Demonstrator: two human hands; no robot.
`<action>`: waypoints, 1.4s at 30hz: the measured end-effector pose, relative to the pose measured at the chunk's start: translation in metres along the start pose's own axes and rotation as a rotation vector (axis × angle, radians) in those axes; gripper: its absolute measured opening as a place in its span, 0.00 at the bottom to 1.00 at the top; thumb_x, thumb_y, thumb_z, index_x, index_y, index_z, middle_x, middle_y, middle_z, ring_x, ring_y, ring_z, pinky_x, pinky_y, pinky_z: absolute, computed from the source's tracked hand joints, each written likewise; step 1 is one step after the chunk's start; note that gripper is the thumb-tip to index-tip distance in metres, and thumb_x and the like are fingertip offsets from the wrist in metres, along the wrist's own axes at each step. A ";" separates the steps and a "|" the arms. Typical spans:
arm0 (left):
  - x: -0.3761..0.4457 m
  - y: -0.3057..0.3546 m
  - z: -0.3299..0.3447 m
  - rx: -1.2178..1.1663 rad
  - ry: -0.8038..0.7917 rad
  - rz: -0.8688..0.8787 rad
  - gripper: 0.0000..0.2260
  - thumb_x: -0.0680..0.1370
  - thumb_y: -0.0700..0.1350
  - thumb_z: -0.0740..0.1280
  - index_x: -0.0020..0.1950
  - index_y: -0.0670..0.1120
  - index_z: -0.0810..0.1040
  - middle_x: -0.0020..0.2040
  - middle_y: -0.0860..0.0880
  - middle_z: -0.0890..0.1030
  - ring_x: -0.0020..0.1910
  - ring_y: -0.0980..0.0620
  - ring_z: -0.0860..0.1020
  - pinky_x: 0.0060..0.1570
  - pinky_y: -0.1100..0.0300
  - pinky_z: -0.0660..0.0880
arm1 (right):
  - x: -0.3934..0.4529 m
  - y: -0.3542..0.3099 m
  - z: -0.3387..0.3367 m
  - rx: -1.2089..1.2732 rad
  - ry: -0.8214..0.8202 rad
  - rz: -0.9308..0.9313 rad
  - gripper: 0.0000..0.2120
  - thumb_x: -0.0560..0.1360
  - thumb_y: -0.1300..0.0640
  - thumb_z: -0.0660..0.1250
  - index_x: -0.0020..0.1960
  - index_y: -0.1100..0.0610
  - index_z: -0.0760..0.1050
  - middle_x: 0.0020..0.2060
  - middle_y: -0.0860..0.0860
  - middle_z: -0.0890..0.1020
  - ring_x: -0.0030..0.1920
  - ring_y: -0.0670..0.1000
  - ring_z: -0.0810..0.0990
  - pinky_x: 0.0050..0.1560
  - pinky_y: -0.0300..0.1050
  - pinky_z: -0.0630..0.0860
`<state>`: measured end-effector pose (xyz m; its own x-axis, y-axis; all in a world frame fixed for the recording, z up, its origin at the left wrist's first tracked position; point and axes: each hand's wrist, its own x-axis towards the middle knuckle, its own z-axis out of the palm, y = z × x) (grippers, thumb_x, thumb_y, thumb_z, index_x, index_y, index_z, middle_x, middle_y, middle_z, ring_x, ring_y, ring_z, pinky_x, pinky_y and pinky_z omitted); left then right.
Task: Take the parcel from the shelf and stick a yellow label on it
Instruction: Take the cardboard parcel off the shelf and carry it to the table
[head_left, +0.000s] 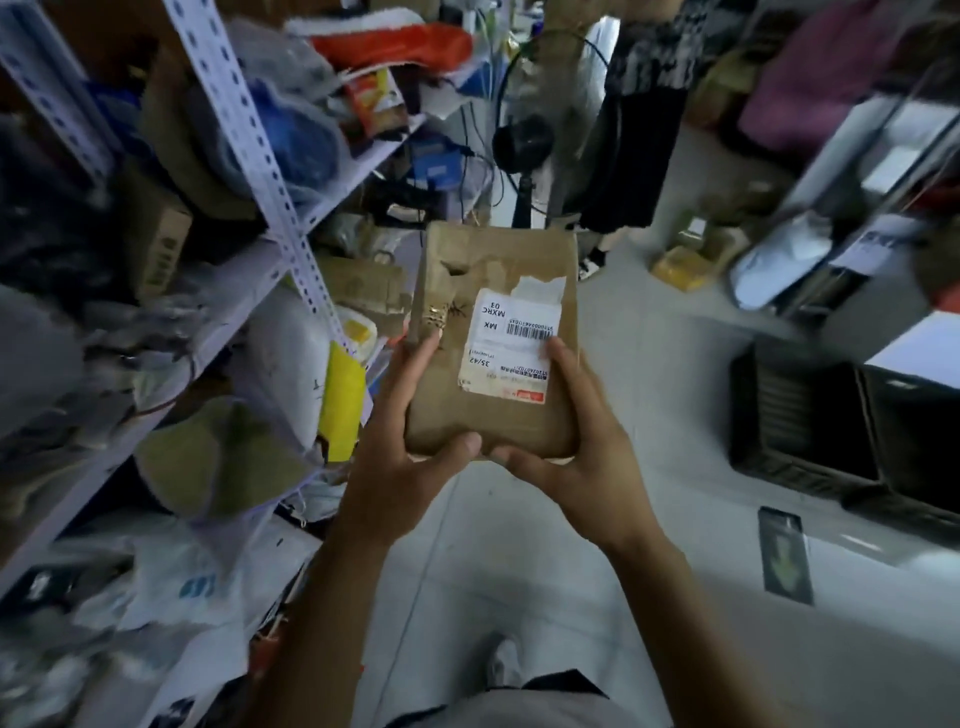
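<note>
Currently the parcel (493, 338) is off the shelf (291, 218) and held out in front of the body, roughly centre frame, above the pale floor (649, 364). Both hands grip it: left hand (410, 441) wraps the near-left corner, fingers up along the left edge, thumb curled under the near edge; right hand (576, 441) mirrors it on the near-right corner, fingertips resting on the lower right of the white shipping label (511, 345), thumb under the near edge. Thumbs nearly meet at 6 o'clock of the parcel. It's a brown paper-wrapped packet, creased, with a small tear near its 10 o'clock; the white label sits right of centre, its text turned away from the reader's upright. Shelf rack with bags and boxes runs from 7 to 11 o'clock, well apart from the parcel now. Fan (524, 140) at 12 o'clock, black crates (831, 431) at 3 o'clock. My read: the pick step is done, labelling not started. No yellow label on the parcel, and I can't pick out a label roll or sheet anywhere; yellow items on the shelf at 9 o'clock look like packaging, can't tell more. Next move likely needs one hand freed, parcel supported in the other or set down, then a sticker pressed on bare brown paper, clear of the barcode.
</note>
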<state>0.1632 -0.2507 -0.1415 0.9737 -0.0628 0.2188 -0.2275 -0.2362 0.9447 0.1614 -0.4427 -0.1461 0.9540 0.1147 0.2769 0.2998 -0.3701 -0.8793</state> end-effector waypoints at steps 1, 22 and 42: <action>0.007 0.000 0.009 -0.008 -0.025 -0.004 0.38 0.69 0.40 0.72 0.76 0.58 0.63 0.75 0.55 0.67 0.72 0.59 0.69 0.64 0.65 0.74 | 0.002 0.008 -0.008 -0.002 0.016 0.014 0.49 0.65 0.40 0.75 0.79 0.47 0.56 0.78 0.48 0.61 0.76 0.47 0.64 0.70 0.49 0.72; 0.220 -0.014 0.175 -0.200 -0.448 0.027 0.37 0.69 0.38 0.71 0.76 0.55 0.63 0.76 0.51 0.65 0.74 0.51 0.67 0.65 0.61 0.73 | 0.111 0.105 -0.151 -0.201 0.390 0.238 0.49 0.62 0.36 0.76 0.78 0.44 0.59 0.78 0.41 0.62 0.79 0.46 0.60 0.71 0.56 0.71; 0.264 0.059 0.495 -0.308 -1.234 0.285 0.36 0.68 0.38 0.71 0.74 0.55 0.64 0.75 0.51 0.66 0.75 0.54 0.66 0.72 0.59 0.67 | 0.007 0.164 -0.342 -0.296 1.185 0.540 0.50 0.62 0.34 0.76 0.78 0.50 0.61 0.78 0.50 0.64 0.78 0.50 0.61 0.73 0.60 0.68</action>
<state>0.4028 -0.7609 -0.1491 0.2051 -0.9565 0.2075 -0.2518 0.1533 0.9556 0.2166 -0.8180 -0.1564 0.3292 -0.9176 0.2228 -0.2681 -0.3171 -0.9097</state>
